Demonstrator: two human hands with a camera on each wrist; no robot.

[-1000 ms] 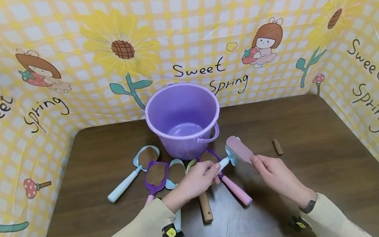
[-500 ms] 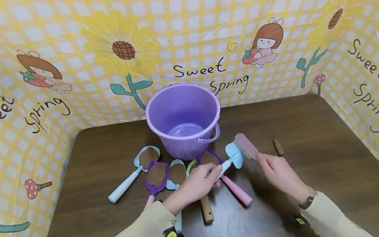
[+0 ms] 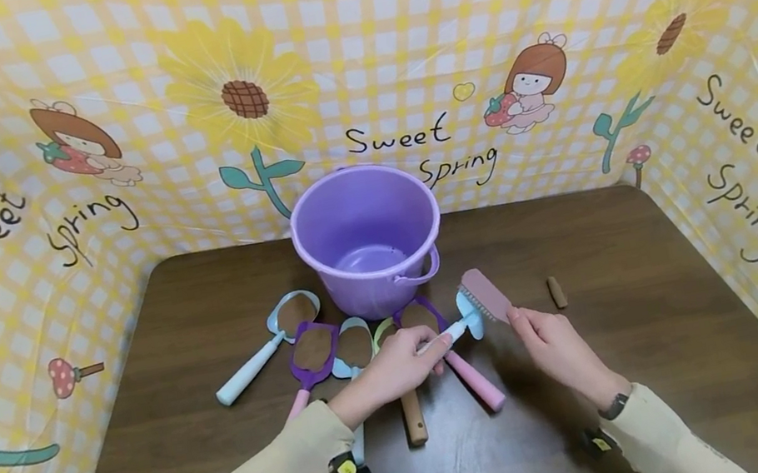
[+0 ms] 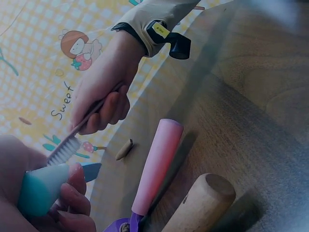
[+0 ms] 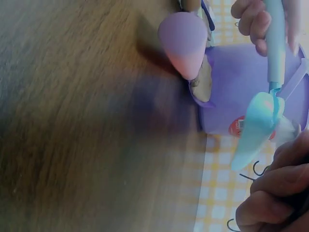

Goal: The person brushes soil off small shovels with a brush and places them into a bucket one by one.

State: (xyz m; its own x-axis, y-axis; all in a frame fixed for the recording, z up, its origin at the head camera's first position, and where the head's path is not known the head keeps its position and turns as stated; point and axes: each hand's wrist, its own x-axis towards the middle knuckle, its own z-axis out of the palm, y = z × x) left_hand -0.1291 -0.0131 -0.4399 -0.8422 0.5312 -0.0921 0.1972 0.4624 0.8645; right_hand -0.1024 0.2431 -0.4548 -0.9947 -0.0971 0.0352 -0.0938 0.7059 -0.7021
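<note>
In the head view my left hand (image 3: 395, 369) grips the pale handle of a small light-blue trowel (image 3: 470, 316), held above the table. My right hand (image 3: 560, 348) pinches the handle end of a pink brush (image 3: 486, 294). Its pale bristles meet the trowel's blade, or lie very close to it. Seen from the right wrist, the trowel's blade (image 5: 253, 128) hangs tilted below its handle, and the brush is mostly hidden behind the fingers. The left wrist view shows the brush's bristles (image 4: 65, 151) just above the trowel's handle.
A purple bucket (image 3: 366, 294) stands at the back centre. Several tools with rounded heads lie before it, among them one with a blue handle (image 3: 250, 371), one with a pink handle (image 3: 476, 382) and one with a wooden handle (image 3: 414, 419). A small brown piece (image 3: 556, 292) lies right.
The trowel's blade has turned in my left hand, first showing broad, now narrower. The brush has shifted slightly right since a second ago and stays against the blade. The table things have not moved.
</note>
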